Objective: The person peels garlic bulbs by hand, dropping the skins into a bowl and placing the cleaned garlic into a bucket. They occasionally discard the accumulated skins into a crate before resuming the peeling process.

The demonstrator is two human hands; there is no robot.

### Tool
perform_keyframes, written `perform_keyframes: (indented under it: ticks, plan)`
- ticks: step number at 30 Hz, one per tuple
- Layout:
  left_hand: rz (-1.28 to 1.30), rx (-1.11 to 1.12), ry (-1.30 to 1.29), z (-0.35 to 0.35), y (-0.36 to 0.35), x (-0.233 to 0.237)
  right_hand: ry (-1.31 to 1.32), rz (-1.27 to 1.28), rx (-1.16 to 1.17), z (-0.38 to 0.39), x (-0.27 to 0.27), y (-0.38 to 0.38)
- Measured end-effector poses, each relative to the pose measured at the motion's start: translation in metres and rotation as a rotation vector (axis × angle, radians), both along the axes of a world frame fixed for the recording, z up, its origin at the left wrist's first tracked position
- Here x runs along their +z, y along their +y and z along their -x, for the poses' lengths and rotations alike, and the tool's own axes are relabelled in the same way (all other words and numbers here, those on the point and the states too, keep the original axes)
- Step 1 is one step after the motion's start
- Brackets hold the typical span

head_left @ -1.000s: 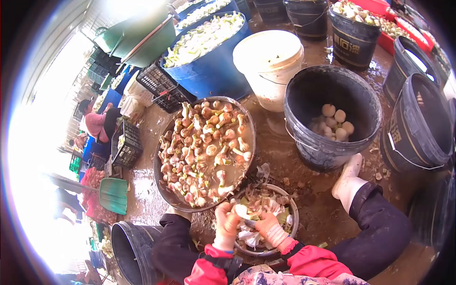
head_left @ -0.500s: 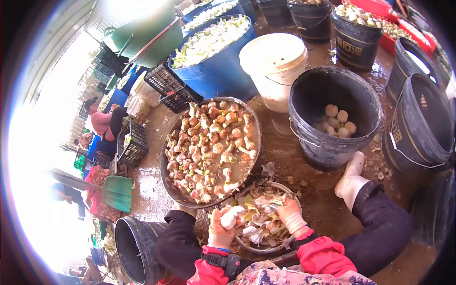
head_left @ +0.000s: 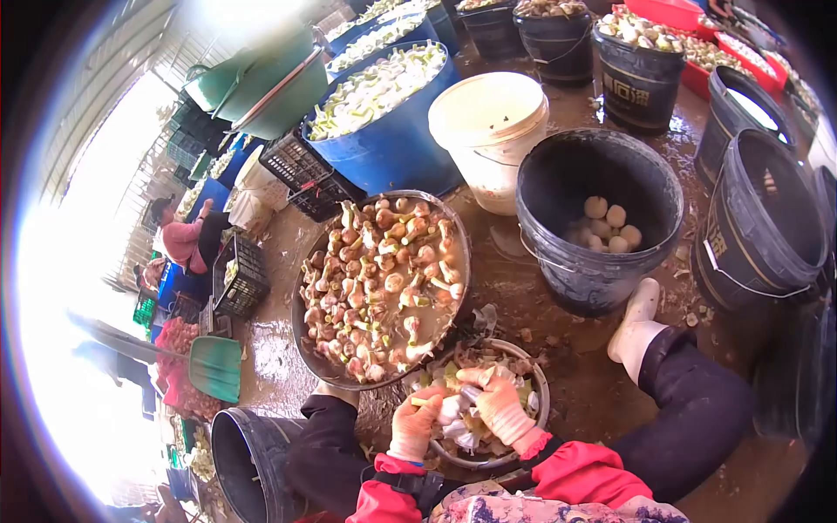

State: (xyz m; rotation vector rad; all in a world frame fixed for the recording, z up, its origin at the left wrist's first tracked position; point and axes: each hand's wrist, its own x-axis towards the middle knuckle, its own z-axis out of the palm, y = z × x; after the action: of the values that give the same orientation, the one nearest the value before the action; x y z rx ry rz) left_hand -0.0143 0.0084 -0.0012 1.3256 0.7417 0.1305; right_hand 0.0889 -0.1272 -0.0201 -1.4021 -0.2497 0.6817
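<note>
My left hand [head_left: 412, 427], in a pale orange glove, is closed around a white garlic bulb [head_left: 451, 408] whose short green stem pokes out by the thumb. Right against the bulb, my gloved right hand [head_left: 499, 408] grips what looks like a small knife [head_left: 471, 393]; its grey end shows beside the fingers. Below both hands sits a basin [head_left: 542, 397] with peeled skins and leaf scraps. Beyond it, a wide round tub [head_left: 468, 261] holds many unpeeled garlic bulbs [head_left: 366, 292] in muddy water.
A black bucket [head_left: 602, 279] with several peeled bulbs stands ahead right, near my boot [head_left: 636, 327]. Behind are a white bucket [head_left: 488, 166] and a blue tub [head_left: 384, 157] of cut stems. Another black bucket [head_left: 253, 462] is at left. A person [head_left: 183, 235] sits farther off.
My right hand has moved left and up from the scraps to the bulb. The bulb has turned in my left hand, so its green stem shows. The view has shifted slightly.
</note>
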Motion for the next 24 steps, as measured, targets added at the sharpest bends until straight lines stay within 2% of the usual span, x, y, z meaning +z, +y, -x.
perform_keyframes:
  ticks: [1,2,3,4,6,7,8,10,12,14,15,16,17,18,19,21,22,24]
  plan:
    - [-0.001,0.0,0.001,0.001,0.001,-0.003,0.24,-0.139,-0.079,-0.002,-0.002,0.0]
    - [0.124,0.031,-0.027,0.0,0.003,-0.006,0.481,-0.277,-0.157,-0.006,0.0,0.0]
    - [0.248,0.061,-0.054,0.0,0.004,-0.008,0.565,-0.371,-0.215,-0.008,0.006,-0.002]
    - [0.247,0.061,-0.051,0.0,0.005,-0.01,0.568,-0.372,-0.216,-0.013,0.004,-0.002]
    - [0.536,0.208,-0.174,-0.001,0.006,-0.011,0.627,-0.63,-0.293,-0.024,-0.003,-0.008]
    - [0.616,0.345,-0.146,0.0,0.003,-0.011,0.686,-0.822,-0.296,-0.03,-0.005,-0.013]
    - [0.613,0.349,-0.145,0.003,0.007,-0.013,0.771,-0.903,-0.348,-0.038,0.007,-0.02]
    - [0.78,0.447,-0.205,0.009,0.018,-0.02,0.883,-0.964,-0.388,-0.052,0.009,-0.031]
    - [0.761,0.487,-0.159,0.011,0.019,-0.021,0.794,-0.899,-0.328,-0.046,0.002,-0.031]
    - [0.725,0.511,-0.118,0.01,0.019,-0.02,0.496,-0.35,-0.059,-0.033,-0.019,-0.023]
    - [0.726,0.502,-0.119,0.005,0.019,-0.019,0.262,-0.196,0.019,-0.021,-0.028,-0.018]
    - [0.695,0.538,-0.053,-0.003,0.018,-0.019,-0.083,0.238,0.222,-0.018,-0.035,-0.016]
    - [0.663,0.573,0.009,-0.013,0.02,-0.018,0.024,0.159,0.249,0.0,-0.076,-0.006]
    - [0.663,0.561,-0.004,-0.027,0.026,-0.019,0.05,0.268,0.336,0.002,-0.07,-0.007]
    - [0.632,0.467,-0.001,-0.047,0.034,-0.02,0.144,0.302,0.363,0.006,-0.079,-0.002]
    - [0.601,0.331,-0.097,-0.105,0.044,-0.007,0.125,0.315,0.365,0.01,-0.084,0.003]
    - [0.6,0.29,-0.19,-0.147,0.048,0.008,0.109,0.316,0.352,0.011,-0.088,0.007]
    - [0.47,0.085,-0.376,-0.215,0.041,0.069,0.189,0.316,0.357,0.005,-0.081,0.009]
